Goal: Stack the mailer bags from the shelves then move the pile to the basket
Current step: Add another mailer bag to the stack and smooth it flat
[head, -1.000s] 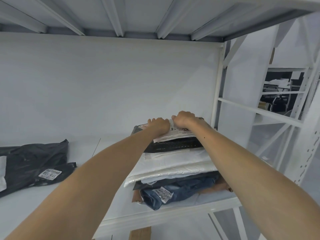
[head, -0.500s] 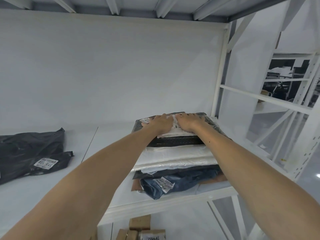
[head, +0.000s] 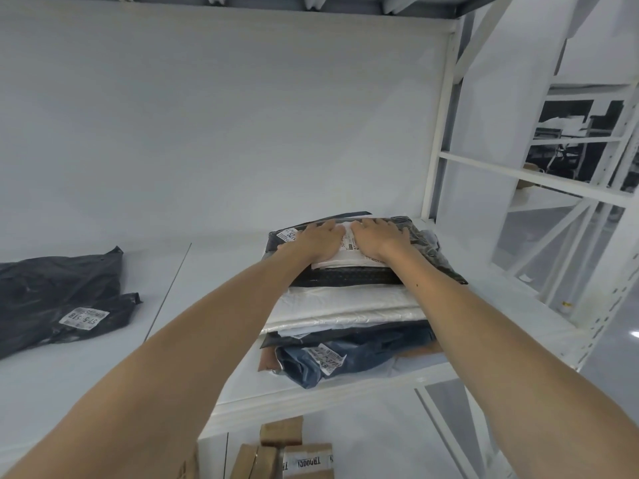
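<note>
left hand [head: 316,240]: flat on top of the pile, fingers straight and together. It grips nothing, only presses down.
right hand [head: 378,238]: same, palm down just beside the left, fingers reaching toward the far edge. No hold on anything.
change: a second ago we had both hands knuckled up at the far edge of the top mailer [head: 345,263]; now they lie flat on it. The view has dipped too, so the cardboard boxes [head: 281,433] under the shelf now show.
pile [head: 345,302]: right end of the shelf [head: 214,305]. Black, white bubble and dark bags in layers with ragged edges, and the blue bag [head: 373,352] pokes out at the front. It hasn't shifted.
loose bag [head: 58,299]: black mailer on the same shelf, well apart to the left, not stacked yet.
basket: not in view.
read: we take this as pressing the stack down and squaring it, not lifting. Stacking isn't finished while the loose bag sits apart.
risk: slick poly bags in an uneven stack will likely slide if lifted from the top. We'd get hands underneath first.
</note>
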